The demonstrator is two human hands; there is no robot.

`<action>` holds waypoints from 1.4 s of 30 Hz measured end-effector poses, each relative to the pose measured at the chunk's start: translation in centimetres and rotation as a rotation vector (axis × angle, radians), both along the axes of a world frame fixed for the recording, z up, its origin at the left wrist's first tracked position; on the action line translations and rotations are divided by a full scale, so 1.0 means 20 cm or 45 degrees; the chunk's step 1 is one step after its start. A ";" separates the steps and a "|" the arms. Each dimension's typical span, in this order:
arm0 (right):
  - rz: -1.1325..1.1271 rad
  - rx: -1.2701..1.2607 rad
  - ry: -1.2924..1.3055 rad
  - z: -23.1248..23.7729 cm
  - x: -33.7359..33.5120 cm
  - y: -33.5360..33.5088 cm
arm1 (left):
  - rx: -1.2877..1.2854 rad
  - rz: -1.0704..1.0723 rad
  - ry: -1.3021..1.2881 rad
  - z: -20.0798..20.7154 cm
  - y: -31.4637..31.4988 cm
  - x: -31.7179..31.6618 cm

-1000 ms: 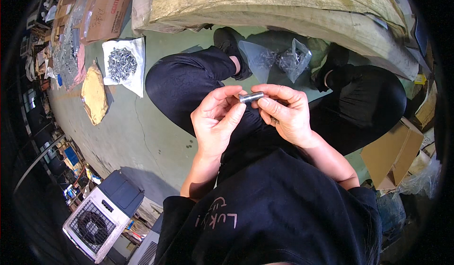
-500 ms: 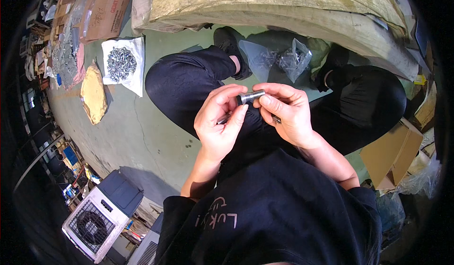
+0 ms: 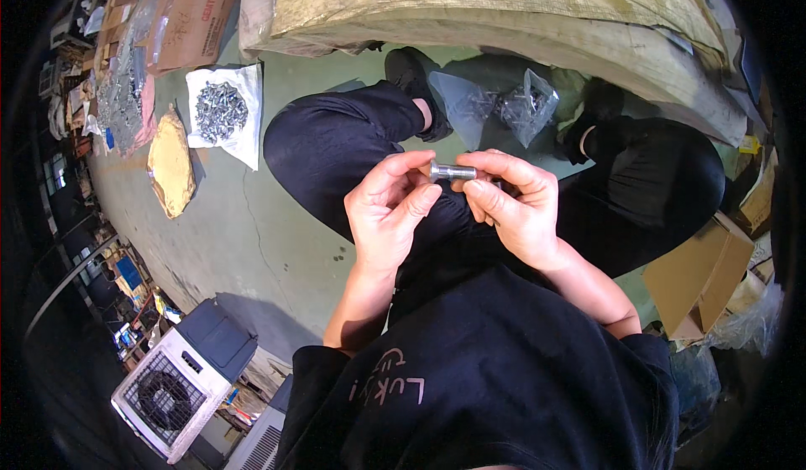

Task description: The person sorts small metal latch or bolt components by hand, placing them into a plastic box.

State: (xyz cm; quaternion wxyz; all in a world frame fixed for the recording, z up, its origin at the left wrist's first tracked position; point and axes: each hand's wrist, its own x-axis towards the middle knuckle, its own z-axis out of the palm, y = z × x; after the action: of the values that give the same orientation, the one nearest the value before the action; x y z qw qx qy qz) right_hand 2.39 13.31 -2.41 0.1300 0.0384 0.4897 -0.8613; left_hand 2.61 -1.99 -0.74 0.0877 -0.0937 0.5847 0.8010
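Observation:
A shiny metal bolt (image 3: 453,171) lies nearly level between my two hands, above my lap. My left hand (image 3: 388,210) pinches its wider head end between thumb and index finger. At the threaded end, my right hand (image 3: 522,208) grips with the thumb and fingertips. Something small and dark shows among the right hand's curled fingers, too hidden to name. Beyond the hands, clear plastic bags (image 3: 529,107) with metal hardware rest on the floor between my feet.
Many small metal fasteners (image 3: 222,112) lie on a white sheet to the left, beside a yellowish flat piece (image 3: 170,164). Cardboard boxes (image 3: 191,21) stand far left, another carton (image 3: 698,277) at right. A covered stack (image 3: 487,17) borders the far side; a fan unit (image 3: 164,394) stands lower left.
The bolt has turned from a slight upward tilt to nearly level, and more of its shank shows. My left fingers have opened slightly around its head. The view has shifted a little.

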 end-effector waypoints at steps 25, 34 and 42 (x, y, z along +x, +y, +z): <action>0.108 0.128 -0.406 -0.05 -0.03 -0.18 | 0.210 1.447 -0.652 -1.10 -1.33 -0.06; 0.288 0.157 -0.292 -0.01 -0.07 -0.27 | 0.157 0.898 -0.297 -0.26 -1.14 0.13; 0.657 0.719 0.861 0.15 -0.05 -0.33 | -0.661 -0.172 0.435 0.19 -0.30 0.06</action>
State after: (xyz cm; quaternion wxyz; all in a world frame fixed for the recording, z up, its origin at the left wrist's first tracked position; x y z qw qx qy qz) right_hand 1.32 6.66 0.69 0.1571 -0.3311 0.7117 -0.5993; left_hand 3.76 -8.07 3.11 0.0146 0.0620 0.7808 0.6215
